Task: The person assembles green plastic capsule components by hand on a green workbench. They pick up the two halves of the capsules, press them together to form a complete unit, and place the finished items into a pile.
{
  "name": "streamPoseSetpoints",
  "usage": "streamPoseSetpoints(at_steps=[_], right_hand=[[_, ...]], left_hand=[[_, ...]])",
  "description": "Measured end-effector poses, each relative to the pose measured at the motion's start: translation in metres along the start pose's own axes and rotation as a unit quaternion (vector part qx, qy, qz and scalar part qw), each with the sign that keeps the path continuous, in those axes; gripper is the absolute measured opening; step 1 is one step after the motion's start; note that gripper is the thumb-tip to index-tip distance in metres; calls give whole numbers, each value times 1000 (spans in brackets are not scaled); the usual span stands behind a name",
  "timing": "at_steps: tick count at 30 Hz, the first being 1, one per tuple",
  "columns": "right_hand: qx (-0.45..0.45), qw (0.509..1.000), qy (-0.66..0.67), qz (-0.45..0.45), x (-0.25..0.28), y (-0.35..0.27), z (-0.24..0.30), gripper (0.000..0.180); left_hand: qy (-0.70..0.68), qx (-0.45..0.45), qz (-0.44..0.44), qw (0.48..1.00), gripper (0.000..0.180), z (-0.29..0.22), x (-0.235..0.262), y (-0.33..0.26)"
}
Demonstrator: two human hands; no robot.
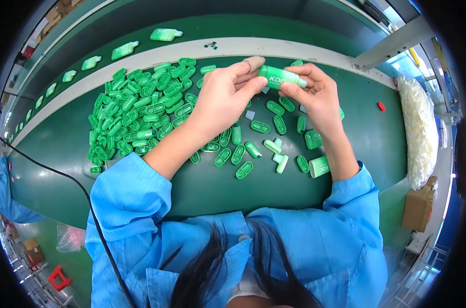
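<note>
Both hands hold one green oblong device (280, 77) above a dark green table (63, 149). My left hand (224, 97) pinches its left end, with a beige finger cot on one fingertip. My right hand (315, 92) grips its right end. Under the hands lie several small green oval caps (243, 169) and a few more green device bodies (319, 167). A big heap of the same green caps (140, 108) lies left of my left hand.
A conveyor belt (233, 28) behind a pale strip carries several green devices (124, 50) in a row. A bag of white parts (420, 128) lies at the right, with a cardboard box (418, 208) below it. A black cable (53, 172) crosses the left side.
</note>
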State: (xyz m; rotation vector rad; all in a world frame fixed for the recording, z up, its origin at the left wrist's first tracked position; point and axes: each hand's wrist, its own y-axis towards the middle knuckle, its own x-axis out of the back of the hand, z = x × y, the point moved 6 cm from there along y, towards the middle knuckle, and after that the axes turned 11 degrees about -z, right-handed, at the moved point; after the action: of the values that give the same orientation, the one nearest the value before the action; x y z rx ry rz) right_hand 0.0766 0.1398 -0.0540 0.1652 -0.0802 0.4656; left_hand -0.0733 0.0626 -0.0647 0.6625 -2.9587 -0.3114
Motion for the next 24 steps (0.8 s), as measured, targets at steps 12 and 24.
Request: streamPoseSetpoints(at_steps=[12,24], right_hand=[[101,992,-56,-57,-7,-13,22,27],[43,967,-211,-135,96,3,24,28]], left_hand=[[185,-205,-57,959,27,-25,-7,-14],[371,-130,-86,915,47,41,16,135]])
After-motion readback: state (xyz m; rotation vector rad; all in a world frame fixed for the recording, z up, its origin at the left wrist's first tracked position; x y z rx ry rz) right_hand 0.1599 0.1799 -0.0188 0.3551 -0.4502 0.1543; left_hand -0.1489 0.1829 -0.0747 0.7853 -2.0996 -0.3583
